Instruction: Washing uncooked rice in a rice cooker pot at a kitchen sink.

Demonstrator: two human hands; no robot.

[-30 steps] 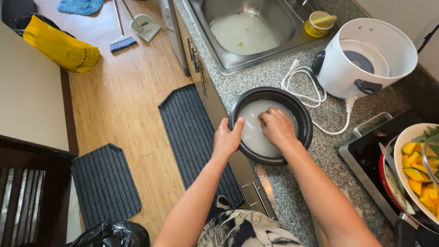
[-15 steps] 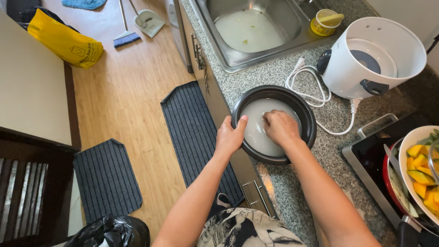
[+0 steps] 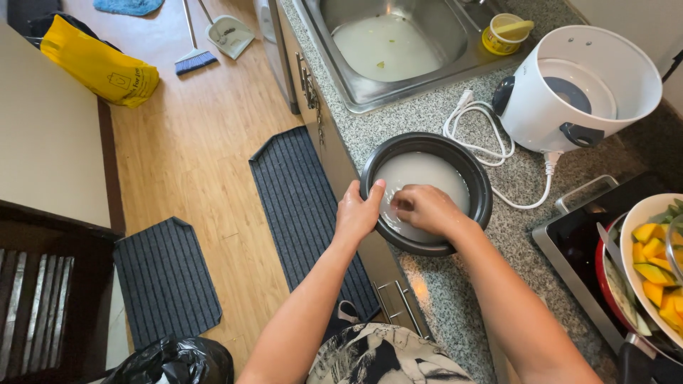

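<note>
Home kitchen, sink, granite counter, hob

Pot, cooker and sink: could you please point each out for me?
Pot (image 3: 478,178), head view, on its dark right rim.
Cooker (image 3: 530,117), head view, on its white outer wall.
Sink (image 3: 324,43), head view, on its steel left wall.

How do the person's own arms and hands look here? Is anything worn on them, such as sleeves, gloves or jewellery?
Both forearms are bare up to the picture's lower edge, with no sleeves in view. The left hand and the right hand wear no gloves, and no ring, watch or bracelet shows on them. Between the arms, at the bottom, a garment with a black and cream pattern is visible.
</note>
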